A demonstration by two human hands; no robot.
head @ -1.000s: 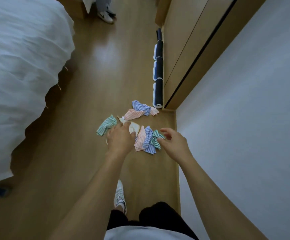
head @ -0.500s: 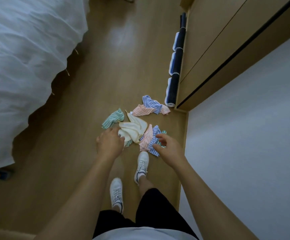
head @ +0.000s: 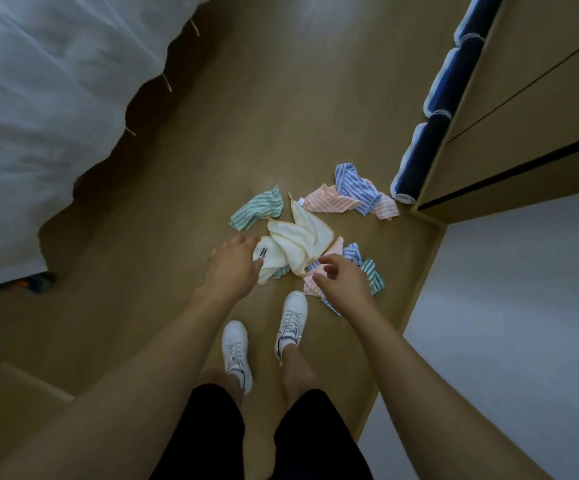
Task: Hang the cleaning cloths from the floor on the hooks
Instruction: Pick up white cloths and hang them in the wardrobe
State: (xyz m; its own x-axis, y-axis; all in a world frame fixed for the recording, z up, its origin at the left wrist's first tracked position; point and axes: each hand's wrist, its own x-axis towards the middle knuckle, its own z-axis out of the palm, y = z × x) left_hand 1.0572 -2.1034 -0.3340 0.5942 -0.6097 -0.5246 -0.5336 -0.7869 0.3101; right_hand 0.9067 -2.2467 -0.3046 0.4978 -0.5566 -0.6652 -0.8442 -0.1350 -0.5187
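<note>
Head view looks down at a wooden floor (head: 212, 140) strewn with cleaning cloths. Left hand (head: 234, 263) has its grip pinched on the near left corner of a cream cloth (head: 302, 239). Right hand (head: 341, 284) hovers with fingers loosely curled, its grip holding nothing, above a pink, blue and green striped pile (head: 371, 275). A green striped cloth (head: 257, 212) lies just left of the cream one; pink and blue cloths (head: 350, 197) lie farther right, near rolled dark towels (head: 419, 161).
</note>
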